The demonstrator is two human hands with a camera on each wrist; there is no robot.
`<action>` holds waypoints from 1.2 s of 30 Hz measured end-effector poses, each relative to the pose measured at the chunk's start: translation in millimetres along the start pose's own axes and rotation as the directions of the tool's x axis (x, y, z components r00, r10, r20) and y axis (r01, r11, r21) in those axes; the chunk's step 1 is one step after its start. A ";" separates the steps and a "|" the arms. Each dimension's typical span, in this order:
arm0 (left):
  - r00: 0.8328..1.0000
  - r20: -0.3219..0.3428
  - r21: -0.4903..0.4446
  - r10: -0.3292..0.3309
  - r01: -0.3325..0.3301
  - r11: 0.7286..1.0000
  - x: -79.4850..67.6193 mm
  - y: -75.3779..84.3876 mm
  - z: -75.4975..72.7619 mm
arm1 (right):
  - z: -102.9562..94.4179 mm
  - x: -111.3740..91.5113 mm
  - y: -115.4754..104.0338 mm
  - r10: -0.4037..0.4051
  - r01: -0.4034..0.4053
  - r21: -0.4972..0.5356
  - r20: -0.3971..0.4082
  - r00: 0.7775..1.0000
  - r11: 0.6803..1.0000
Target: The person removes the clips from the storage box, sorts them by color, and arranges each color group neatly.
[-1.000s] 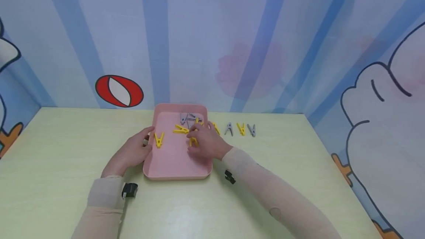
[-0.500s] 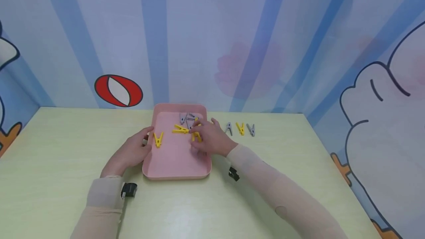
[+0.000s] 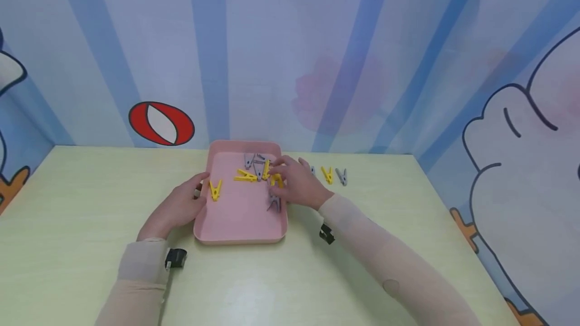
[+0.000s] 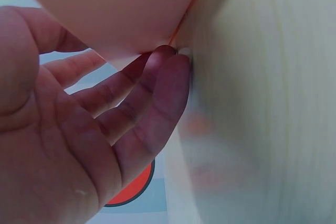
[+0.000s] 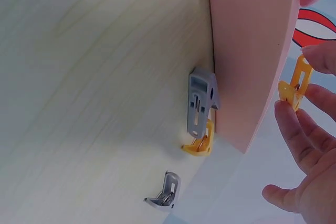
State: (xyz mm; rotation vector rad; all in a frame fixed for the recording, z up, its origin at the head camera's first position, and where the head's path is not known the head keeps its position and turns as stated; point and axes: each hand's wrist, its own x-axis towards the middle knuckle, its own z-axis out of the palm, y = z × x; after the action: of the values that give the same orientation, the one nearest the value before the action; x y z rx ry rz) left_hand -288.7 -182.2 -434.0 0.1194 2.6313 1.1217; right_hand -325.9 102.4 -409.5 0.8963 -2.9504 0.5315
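Observation:
A pink tray (image 3: 240, 225) stands on the table. At its left side my left hand (image 3: 178, 204) holds the wall, and the left wrist view shows bent fingers (image 4: 152, 108) against the tray's outside. Over the tray's right side is my right hand (image 3: 301, 185), pinching a yellow clothespin (image 5: 296, 83) between thumb and fingers. Just below that hand lies a grey clothespin (image 3: 274, 202). Other yellow clothespins (image 3: 215, 190) and grey ones (image 3: 249, 161) lie inside the tray, mostly toward its back right.
To the right of the tray, on the pale table (image 3: 385, 245), lie a yellow clothespin (image 3: 328, 175) and a grey clothespin (image 3: 342, 177). Another grey one is partly hidden behind the right hand. A patterned backdrop (image 3: 267, 64) rises behind the table.
My right hand has moved right with the yellow clothespin, uncovering clothespins in the tray and a grey one below the hand. The left hand keeps its place at the tray.

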 end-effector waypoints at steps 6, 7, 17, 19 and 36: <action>1.000 -0.004 0.008 0.014 -0.014 1.000 -0.5 0.3 -1.7 | -3.1 -4.2 5.8 0.026 -0.025 0.019 -0.015 1.000 1.000; 1.000 -0.004 0.008 0.018 -0.018 1.000 -0.5 0.6 -1.9 | -3.5 -5.1 7.3 0.031 -0.031 0.019 -0.016 0.999 0.999; 1.000 0.007 -0.008 -0.003 0.003 1.000 -1.2 4.1 1.3 | -9.5 -20.1 25.9 0.095 -0.095 -0.004 -0.028 0.995 0.995; 1.000 0.004 -0.006 -0.008 0.008 1.000 -1.7 4.3 1.8 | -10.8 -22.4 28.8 0.091 -0.092 -0.013 -0.027 0.995 0.996; 1.000 -0.006 0.000 -0.012 0.012 1.000 -1.3 1.1 1.1 | -7.8 -39.9 47.6 0.083 -0.085 -0.075 -0.022 0.996 0.994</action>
State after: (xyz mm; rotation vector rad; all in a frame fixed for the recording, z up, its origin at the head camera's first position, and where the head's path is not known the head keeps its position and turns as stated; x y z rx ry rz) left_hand -287.2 -180.9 -433.7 0.0996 2.6338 1.1206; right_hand -319.0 163.4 -421.5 0.7588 -2.9792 0.4251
